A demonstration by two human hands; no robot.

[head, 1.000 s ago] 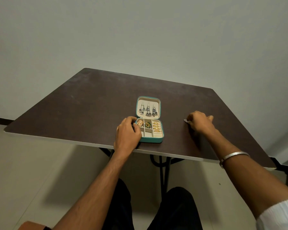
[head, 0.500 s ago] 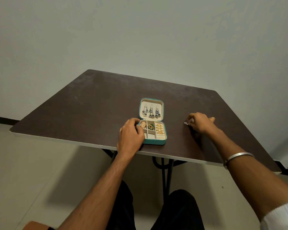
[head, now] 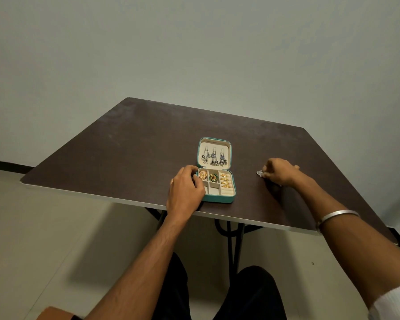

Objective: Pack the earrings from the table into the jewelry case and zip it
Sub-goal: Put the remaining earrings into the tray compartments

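Left hand (head: 185,189) curled, gripping the open case (head: 219,197) at its left edge; right hand (head: 280,171) pinches an earring (head: 260,173) above the table (head: 125,158).

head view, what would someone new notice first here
The open teal jewelry case near the table's front edge draws the eye: silver drop earrings hang in its raised lid and gold pieces fill the tray. The left hand grips its left side, while the right hand pinches a small silver earring to the case's right.
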